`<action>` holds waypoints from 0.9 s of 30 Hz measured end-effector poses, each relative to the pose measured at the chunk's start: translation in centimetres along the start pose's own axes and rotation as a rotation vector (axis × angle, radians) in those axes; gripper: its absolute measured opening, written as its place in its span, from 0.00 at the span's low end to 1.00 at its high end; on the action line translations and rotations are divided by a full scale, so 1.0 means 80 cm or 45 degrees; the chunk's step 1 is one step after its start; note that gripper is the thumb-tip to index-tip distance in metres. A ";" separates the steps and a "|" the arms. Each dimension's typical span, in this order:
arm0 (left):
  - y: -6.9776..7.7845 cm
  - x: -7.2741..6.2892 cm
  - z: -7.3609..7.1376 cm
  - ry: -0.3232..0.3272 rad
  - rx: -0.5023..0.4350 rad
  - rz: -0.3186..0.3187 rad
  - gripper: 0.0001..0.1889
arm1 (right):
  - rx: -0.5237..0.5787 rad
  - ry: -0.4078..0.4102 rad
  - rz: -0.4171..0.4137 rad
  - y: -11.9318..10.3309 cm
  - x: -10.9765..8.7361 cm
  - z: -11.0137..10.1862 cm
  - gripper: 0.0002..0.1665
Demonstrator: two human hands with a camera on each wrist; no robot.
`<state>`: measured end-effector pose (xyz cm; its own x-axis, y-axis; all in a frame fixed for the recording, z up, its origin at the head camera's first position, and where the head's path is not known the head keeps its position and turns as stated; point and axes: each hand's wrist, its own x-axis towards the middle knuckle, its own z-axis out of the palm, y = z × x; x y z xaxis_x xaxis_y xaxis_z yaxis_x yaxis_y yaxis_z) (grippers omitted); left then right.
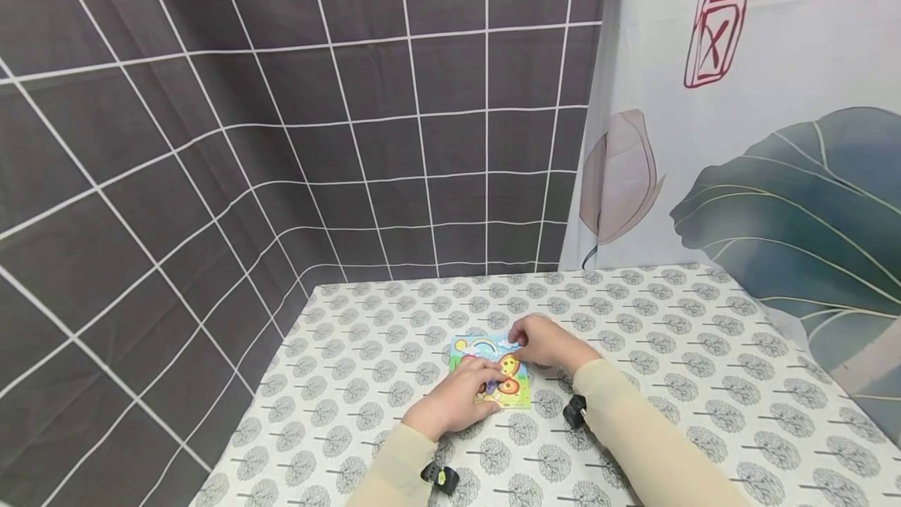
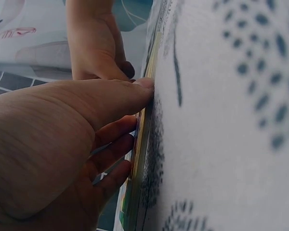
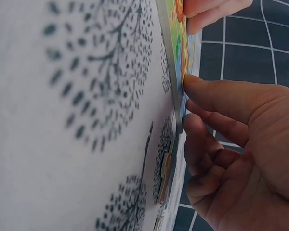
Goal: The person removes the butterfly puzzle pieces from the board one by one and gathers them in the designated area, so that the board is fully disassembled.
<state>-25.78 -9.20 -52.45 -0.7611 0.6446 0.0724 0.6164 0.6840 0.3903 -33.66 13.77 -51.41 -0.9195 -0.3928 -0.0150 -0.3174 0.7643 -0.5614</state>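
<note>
A flat square puzzle board with a butterfly, a rainbow and a sun on it lies on the tablecloth. My left hand rests on its lower left part, fingers stretched over the picture and the thumb at the near edge. In the left wrist view, the left thumb touches the board's side. At the upper right corner is my right hand, its fingers bent. The right wrist view has the right thumb and forefinger against the board's face; whether a piece is between them is hidden.
The tablecloth with grey tree prints covers the table. Beyond the board, a thin flat piece lies on the cloth near the right hand. A dark gridded curtain stands behind and left, a white printed one at right.
</note>
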 end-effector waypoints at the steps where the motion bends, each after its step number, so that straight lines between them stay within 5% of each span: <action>1: 0.001 0.000 -0.001 0.003 0.004 0.007 0.25 | 0.001 -0.006 0.005 -0.001 0.000 -0.001 0.13; 27: 0.000 0.001 0.001 0.006 0.014 0.007 0.26 | 0.015 -0.016 0.039 -0.002 0.009 -0.002 0.20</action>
<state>-25.86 -9.13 -52.54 -0.7585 0.6469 0.0789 0.6229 0.6841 0.3794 -34.30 13.44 -51.20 -0.9259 -0.3755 -0.0427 -0.2861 0.7702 -0.5701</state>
